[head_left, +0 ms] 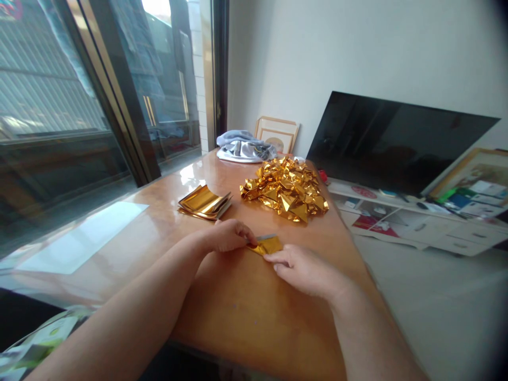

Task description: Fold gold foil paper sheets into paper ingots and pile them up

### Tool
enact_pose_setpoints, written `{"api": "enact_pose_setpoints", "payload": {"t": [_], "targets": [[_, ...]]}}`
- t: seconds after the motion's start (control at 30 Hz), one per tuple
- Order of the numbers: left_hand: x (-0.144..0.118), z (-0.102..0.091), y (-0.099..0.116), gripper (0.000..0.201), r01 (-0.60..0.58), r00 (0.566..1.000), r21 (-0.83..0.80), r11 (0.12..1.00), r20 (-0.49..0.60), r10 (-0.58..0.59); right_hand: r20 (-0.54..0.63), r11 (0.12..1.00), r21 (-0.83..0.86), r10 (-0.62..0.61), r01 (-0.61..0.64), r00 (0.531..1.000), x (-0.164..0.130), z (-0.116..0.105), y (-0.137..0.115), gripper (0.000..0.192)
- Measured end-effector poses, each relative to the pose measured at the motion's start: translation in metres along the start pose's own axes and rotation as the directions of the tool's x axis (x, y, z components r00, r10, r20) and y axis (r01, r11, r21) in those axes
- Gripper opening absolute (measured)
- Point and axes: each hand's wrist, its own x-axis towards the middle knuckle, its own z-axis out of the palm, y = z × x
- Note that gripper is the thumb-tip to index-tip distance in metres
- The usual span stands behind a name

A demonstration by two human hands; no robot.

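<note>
A small partly folded sheet of gold foil paper [271, 244] lies on the wooden table between my hands, with a greyish strip along its far edge. My left hand [229, 236] has its fingers curled and pinches the left end of the sheet. At the near right edge, the thumb and fingers of my right hand [299, 267] hold the paper close to the tabletop. Just beyond my left hand sits a stack of flat gold foil sheets [204, 202], slightly curled. Farther off to the right is a heap of folded gold foil pieces [289, 190].
The glossy wooden table [254, 312] has its right edge beside my right forearm. Folded cloths [244, 147] lie at its far end, near a leaning picture frame [278, 129]. A pale sheet [85, 235] is on the left. A television [397, 143] stands on a white cabinet [444, 233].
</note>
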Motion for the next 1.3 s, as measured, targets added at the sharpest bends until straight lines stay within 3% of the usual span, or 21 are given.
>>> {"api": "enact_pose_setpoints", "payload": {"t": [0.13,0.23,0.33,0.43,0.6,0.73,0.83,0.97,1.17,1.3], "targets": [[-0.001,0.003,0.009,0.024,0.012,0.999,0.083,0.996,-0.049,-0.007,-0.015,0.995,0.087,-0.049,0.050,0.999,0.004,0.002,0.007,0.023],[-0.001,0.005,0.014,0.023,0.023,0.996,0.144,0.989,-0.086,-0.011,-0.172,0.995,0.095,0.018,-0.001,0.985,0.014,0.005,0.019,0.021],[0.000,0.007,0.015,0.022,0.011,0.994,0.179,0.984,-0.108,0.009,-0.399,0.993,0.044,0.114,-0.106,0.910,0.027,0.009,0.033,0.019],[0.001,0.008,0.014,0.021,0.000,0.992,0.197,0.980,-0.122,0.025,-0.468,0.986,-0.068,0.101,-0.150,0.878,0.037,0.016,0.042,0.031],[0.003,0.011,0.013,0.018,-0.024,0.988,0.220,0.975,-0.144,0.057,-0.414,0.985,-0.101,0.085,-0.139,0.906,0.044,0.024,0.043,0.014],[0.004,0.014,0.013,0.016,-0.044,0.983,0.217,0.975,-0.166,0.081,-0.440,0.993,-0.030,0.091,-0.116,0.893,0.049,0.028,0.045,0.004],[0.003,0.015,0.015,0.014,-0.047,0.977,0.230,0.972,-0.193,0.093,-0.448,0.991,0.090,0.127,-0.096,0.885,0.053,0.032,0.050,0.002],[-0.001,0.013,0.021,0.011,-0.071,0.966,0.267,0.961,-0.223,0.134,-0.368,0.945,0.313,0.210,-0.092,0.906,0.053,0.034,0.050,0.003],[-0.007,0.011,0.028,0.012,-0.133,0.942,0.343,0.930,-0.249,0.226,-0.327,0.897,0.426,0.274,-0.118,0.904,0.041,0.018,0.031,0.009],[-0.005,0.015,0.029,0.014,-0.192,0.930,0.353,0.916,-0.232,0.285,-0.183,0.816,0.534,0.366,-0.220,0.913,0.034,0.014,0.017,0.006]]}}
